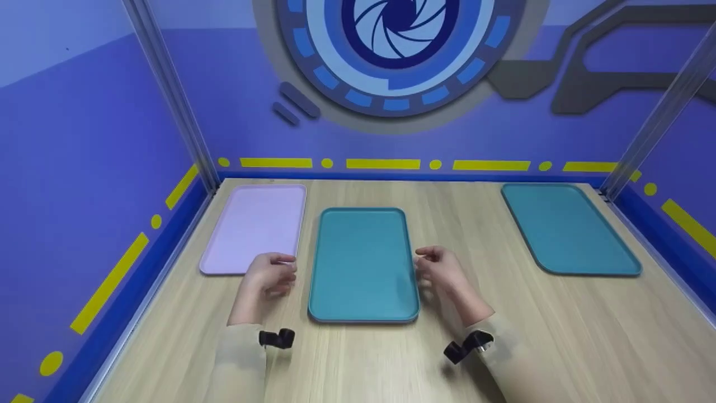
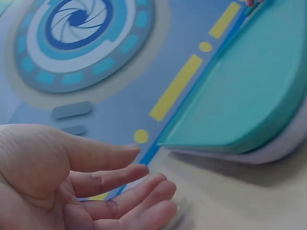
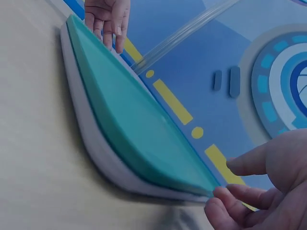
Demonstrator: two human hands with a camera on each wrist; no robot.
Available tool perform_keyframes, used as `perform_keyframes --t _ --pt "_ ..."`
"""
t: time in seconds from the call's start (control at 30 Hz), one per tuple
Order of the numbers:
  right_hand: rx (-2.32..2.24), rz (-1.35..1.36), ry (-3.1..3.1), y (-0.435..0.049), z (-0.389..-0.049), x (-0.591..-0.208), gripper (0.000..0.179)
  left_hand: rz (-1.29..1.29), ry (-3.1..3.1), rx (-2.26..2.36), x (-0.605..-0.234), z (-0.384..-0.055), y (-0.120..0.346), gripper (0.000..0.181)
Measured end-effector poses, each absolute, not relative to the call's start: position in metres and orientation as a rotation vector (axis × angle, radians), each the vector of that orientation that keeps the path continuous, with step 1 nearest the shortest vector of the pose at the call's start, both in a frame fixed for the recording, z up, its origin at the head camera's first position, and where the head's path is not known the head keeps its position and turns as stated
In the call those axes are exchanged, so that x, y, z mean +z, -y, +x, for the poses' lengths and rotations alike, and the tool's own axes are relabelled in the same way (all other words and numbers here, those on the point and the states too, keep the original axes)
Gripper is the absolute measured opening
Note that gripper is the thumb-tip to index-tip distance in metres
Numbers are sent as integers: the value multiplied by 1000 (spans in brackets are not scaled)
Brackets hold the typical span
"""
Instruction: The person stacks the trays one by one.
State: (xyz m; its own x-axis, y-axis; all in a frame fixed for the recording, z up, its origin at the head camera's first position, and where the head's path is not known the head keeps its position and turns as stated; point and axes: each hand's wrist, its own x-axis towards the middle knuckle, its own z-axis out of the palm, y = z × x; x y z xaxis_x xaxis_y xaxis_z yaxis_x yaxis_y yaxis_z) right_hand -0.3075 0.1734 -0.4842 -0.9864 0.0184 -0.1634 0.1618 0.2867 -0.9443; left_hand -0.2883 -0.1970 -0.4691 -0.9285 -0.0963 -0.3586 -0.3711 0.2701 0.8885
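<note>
Table [image 1: 347, 358] with a pale wood grain lies below the person's hands; take the middle teal tray [image 1: 363, 266] as the hub of a clock. Leftmost, between nine and ten o'clock, is a lilac tray [image 1: 254, 226], lying flat. Next, at nine, the left hand [image 1: 270, 277] hovers apart from the hub, fingers relaxed and slightly bent, thumb parted, holding nothing. At the centre, the middle teal tray sits on a pale lower tray [image 3: 106, 164], whose rim shows beneath it in both wrist views. Past it, on the back wall near twelve, is a round emblem [image 1: 400, 25]. At three, the right hand [image 1: 442, 270] has loose fingers, moderately spread and gripping nothing, just beside the stack's edge; whether they touch it, I cannot tell. Rightmost, between two and three, lies another teal tray [image 1: 570, 229], well apart.
</note>
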Motion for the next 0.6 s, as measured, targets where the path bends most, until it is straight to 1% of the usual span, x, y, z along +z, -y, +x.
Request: perform_keyframes --t 0.17,0.3,0.47,0.6 --pt "-1832 140 -2431 -152 -311 -471 32 -483 -2355 1832 -457 -290 217 38" --pt "-1895 81 -2361 -126 -314 -461 32 -564 -2415 1913 -449 -294 234 38" --pt "-1960 -5 -2235 -87 -315 -450 32 -664 -2653 1827 -447 -302 259 38" --pt "-1965 -60 -2100 -54 -316 -446 36 -768 -2765 1743 -453 -308 281 42"
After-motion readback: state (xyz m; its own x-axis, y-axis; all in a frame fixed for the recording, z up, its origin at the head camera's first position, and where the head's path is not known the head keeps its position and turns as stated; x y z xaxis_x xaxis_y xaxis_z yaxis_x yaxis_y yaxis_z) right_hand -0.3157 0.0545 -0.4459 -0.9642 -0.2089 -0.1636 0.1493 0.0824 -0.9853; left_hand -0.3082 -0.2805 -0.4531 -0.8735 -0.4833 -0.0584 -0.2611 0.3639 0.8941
